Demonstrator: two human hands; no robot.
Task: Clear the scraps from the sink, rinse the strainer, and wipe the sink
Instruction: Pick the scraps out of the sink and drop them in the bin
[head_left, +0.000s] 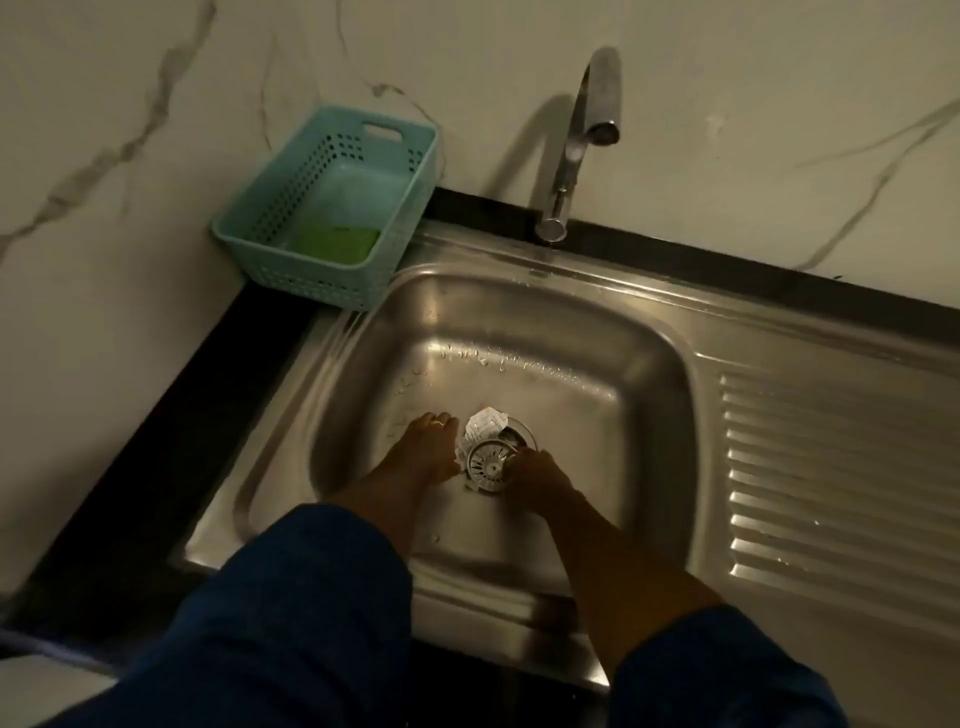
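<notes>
Blue sleeves, right hand fingers gripping strainer, left hand grip unclear beside wrapper, print unreadable.

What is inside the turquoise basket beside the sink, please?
A green pad lies on the basket floor at its near end. The near wall covers the pad's front edge, and anything beneath it is hidden.

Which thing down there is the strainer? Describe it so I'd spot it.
In the steel sink, look at the basin floor. The strainer is the small round perforated metal disc the right hand grips, unlike the crumpled white scraps beside it.
</notes>
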